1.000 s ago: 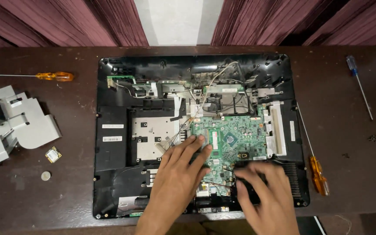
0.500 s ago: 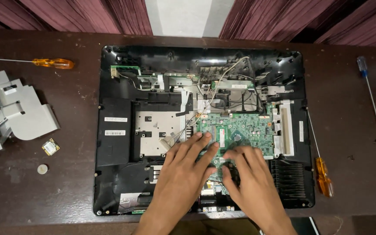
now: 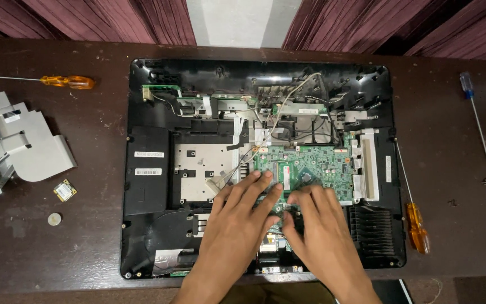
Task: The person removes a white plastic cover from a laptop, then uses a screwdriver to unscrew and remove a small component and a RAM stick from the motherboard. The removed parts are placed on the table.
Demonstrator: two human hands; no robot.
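An opened all-in-one computer with a black back shell (image 3: pixel 147 225) lies flat on a dark wooden table. A green circuit board (image 3: pixel 322 163) sits right of centre inside it. My left hand (image 3: pixel 237 222) rests fingers spread on the board's lower left part. Beside it, my right hand (image 3: pixel 319 228) presses its fingertips on the board's lower edge, next to the left hand's fingers. Whether either hand pinches a small part under the fingertips is hidden. Thin wires (image 3: pixel 288 107) run from the top of the shell down to the board.
An orange-handled screwdriver (image 3: pixel 66 82) lies at the far left, another (image 3: pixel 414 225) at the shell's right edge, a blue-handled one (image 3: pixel 471 93) at the far right. A grey metal bracket (image 3: pixel 21 149), a small card (image 3: pixel 64 190) and a coin cell (image 3: pixel 54 219) lie left.
My right hand has moved from the lower right of the shell up and left onto the board, next to my left hand. The camera view shifted slightly.
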